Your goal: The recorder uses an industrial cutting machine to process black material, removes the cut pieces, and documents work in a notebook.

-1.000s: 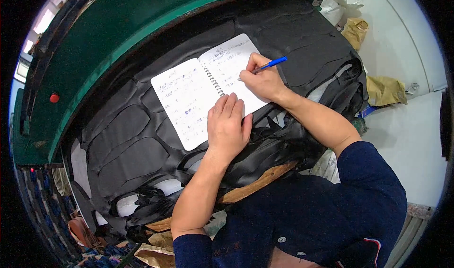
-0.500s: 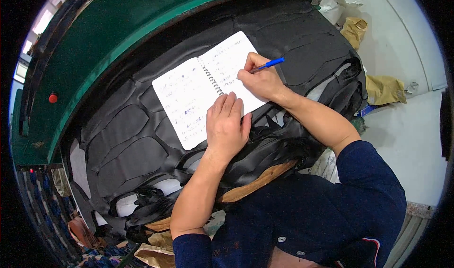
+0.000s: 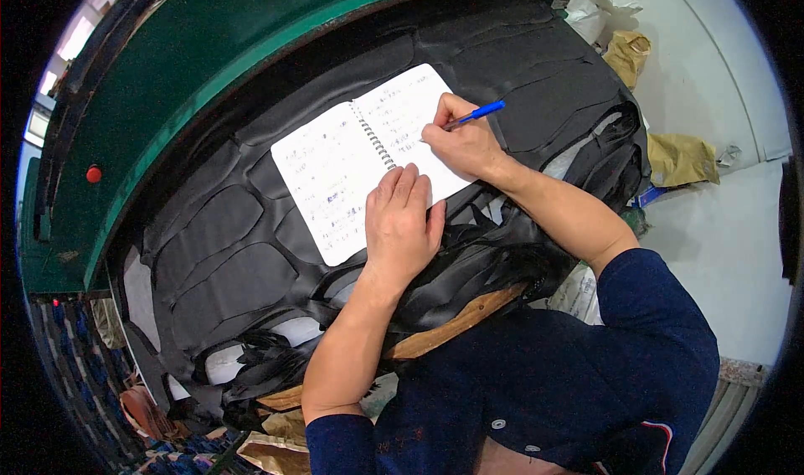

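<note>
A spiral-bound notebook (image 3: 311, 169) lies open and slightly turned on layered black sheet material (image 3: 222, 282). Handwriting covers parts of both pages. My left hand (image 3: 400, 219) rests flat over the lower part of the binding and the right page's near edge, its fingers stretched out. Pinched in my right hand (image 3: 465, 140) is a blue pen (image 3: 476, 115), its capped end pointing up to the right and its tip down at the right page. The fingers partly hide the pen's lower part.
A green machine frame (image 3: 193, 64) with a red button (image 3: 94, 173) curves along the far and left sides. Black scraps (image 3: 477, 257) and a wooden edge (image 3: 456, 320) lie nearest my body. Brown paper packages (image 3: 682, 158) sit at the right by a white surface (image 3: 712, 249).
The far edge of the notebook's right page sits slightly lower. Both hands stay almost in place, the pen still at the page.
</note>
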Demonstrator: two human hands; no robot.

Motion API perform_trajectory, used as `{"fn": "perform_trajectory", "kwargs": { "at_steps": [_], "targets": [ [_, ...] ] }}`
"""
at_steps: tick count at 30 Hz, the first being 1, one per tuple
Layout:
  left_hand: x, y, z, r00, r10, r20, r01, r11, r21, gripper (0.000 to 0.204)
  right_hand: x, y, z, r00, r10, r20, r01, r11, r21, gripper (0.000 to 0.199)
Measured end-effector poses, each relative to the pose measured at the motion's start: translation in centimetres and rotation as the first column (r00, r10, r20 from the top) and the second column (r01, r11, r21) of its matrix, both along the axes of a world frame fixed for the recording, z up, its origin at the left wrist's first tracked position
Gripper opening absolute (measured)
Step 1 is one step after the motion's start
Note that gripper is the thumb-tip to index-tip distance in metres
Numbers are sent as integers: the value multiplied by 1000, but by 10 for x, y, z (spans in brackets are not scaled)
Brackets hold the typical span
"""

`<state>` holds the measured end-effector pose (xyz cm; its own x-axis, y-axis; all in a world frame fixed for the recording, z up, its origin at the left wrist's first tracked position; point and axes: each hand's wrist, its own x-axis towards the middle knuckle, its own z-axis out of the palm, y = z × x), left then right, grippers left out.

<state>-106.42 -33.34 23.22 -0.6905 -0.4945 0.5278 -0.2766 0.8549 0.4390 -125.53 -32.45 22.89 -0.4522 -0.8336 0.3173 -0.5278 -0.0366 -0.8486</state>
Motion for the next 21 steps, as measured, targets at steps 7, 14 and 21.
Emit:
{"fn": "perform_trajectory", "kwargs": {
  "at_steps": [7,14,21],
  "targets": [
    [0,0,1,1000,-3,8,3,1000,9,39,-2,1,-2,999,26,20,-26,1000,-1,19],
    [0,0,0,1000,-2,-4,2,1000,2,40,-2,0,-2,999,-2,33,4,998,-58,18],
    [0,0,-1,1000,-4,2,4,1000,5,40,-1,0,-1,1000,8,12,-8,1000,-18,19]
  ]
}}
